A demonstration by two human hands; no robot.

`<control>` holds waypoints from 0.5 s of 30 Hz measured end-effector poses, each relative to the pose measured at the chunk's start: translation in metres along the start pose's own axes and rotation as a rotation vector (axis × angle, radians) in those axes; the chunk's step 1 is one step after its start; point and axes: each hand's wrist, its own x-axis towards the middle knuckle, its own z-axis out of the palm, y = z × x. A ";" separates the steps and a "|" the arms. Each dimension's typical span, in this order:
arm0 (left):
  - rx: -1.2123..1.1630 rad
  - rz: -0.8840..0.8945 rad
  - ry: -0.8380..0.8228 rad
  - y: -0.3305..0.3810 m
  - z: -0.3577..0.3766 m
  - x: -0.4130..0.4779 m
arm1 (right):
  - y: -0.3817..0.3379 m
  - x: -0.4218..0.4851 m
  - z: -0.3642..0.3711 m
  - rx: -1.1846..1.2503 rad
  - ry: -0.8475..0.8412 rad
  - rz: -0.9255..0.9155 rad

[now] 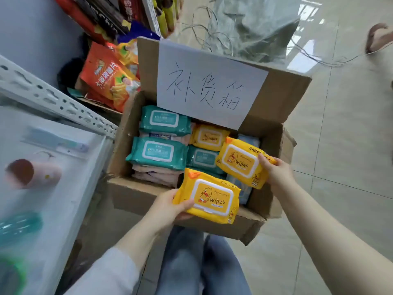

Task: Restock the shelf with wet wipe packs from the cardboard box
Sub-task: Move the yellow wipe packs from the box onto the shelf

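Head view: left hand [168, 209] round yellow pack [207, 196]

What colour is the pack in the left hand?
The pack is yellow, its lid white-rimmed; head view.

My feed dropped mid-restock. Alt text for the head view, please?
Over an open cardboard box, the left hand grips the nearer yellow wipes pack and the right hand the farther yellow wipes pack. Teal packs and a third yellow pack lie inside, a handwritten paper sign covers its rear flap, and a grey metal shelf stands at left.
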 end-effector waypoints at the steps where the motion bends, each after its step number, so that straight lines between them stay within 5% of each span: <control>1: -0.032 0.021 0.007 0.003 -0.003 -0.023 | -0.004 -0.019 -0.009 -0.012 -0.017 -0.011; 9: -0.205 0.249 0.084 -0.003 -0.021 -0.205 | -0.042 -0.185 -0.050 -0.018 -0.250 -0.157; 15: -0.331 0.387 0.288 -0.018 -0.060 -0.328 | -0.080 -0.306 -0.051 -0.022 -0.469 -0.268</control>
